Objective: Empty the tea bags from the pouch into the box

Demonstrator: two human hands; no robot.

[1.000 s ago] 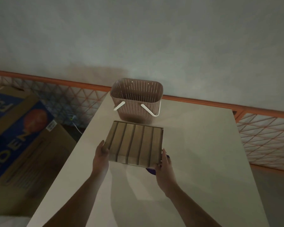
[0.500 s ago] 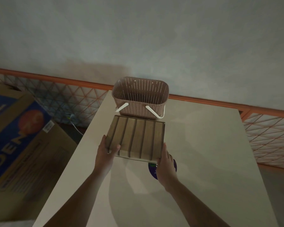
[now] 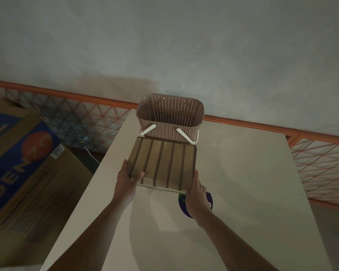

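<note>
The left hand (image 3: 125, 181) grips the near left corner of the box (image 3: 161, 165), its thumb curled over the top edge and resting on the inside, the other fingers hidden beneath. The right hand (image 3: 197, 194) holds the near right corner, fingers lying straight up along the side wall; whether its thumb hooks under cannot be told. Both forearms reach forward from the bottom of the view, and the box sits between the hands, held level or slightly tipped, its near edge apparently a little above the counter (image 3: 243, 192). The box is a shallow square tray with thin pale walls and a brown, wood-toned inside split by raised ridges into long narrow slots running away from the hands. Directly under the right hand, partly covered by it, lies a round-edged dark purple pouch (image 3: 209, 200) with a glossy surface and a small green mark, flat on the counter. The counter is smooth, matte and pale beige. Just beyond the box's far edge stands a basket (image 3: 170, 118) of pinkish perforated plastic, with rounded corners and white handles folded down. Far left of the left hand, off the counter, sits a large cardboard carton (image 3: 24, 173) printed in blue and orange.
</note>
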